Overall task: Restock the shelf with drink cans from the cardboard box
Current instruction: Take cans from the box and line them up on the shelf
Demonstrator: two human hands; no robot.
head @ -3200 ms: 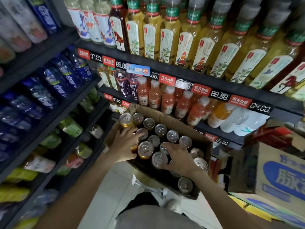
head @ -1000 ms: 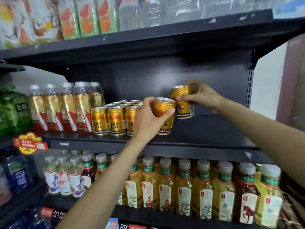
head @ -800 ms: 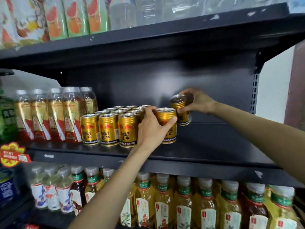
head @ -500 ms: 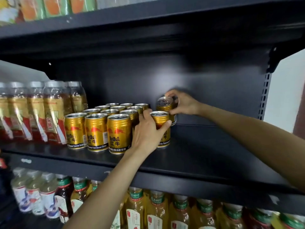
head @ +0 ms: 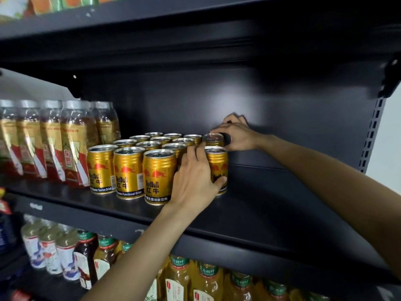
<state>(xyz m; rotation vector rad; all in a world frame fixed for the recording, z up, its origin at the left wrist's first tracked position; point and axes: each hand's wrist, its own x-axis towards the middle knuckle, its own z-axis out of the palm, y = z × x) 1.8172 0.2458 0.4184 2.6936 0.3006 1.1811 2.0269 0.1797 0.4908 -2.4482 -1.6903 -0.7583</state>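
On the black shelf [head: 271,205] stands a block of several gold drink cans [head: 129,172] in rows. My left hand [head: 193,183] grips a gold can [head: 217,168] that stands upright on the shelf at the right end of the block. Behind it, near the back panel, my right hand [head: 236,135] holds another gold can [head: 213,140], of which mostly the top shows. The cardboard box is out of view.
Bottles with gold and red labels [head: 52,140] stand left of the cans. The shelf surface to the right of the cans is bare up to the perforated upright [head: 371,131]. Tea bottles [head: 195,281] fill the shelf below; a shelf board [head: 195,18] hangs above.
Both cans have come down from the air onto the shelf beside the block. My right hand has pushed its can further back, my left can has settled next to the front rows.
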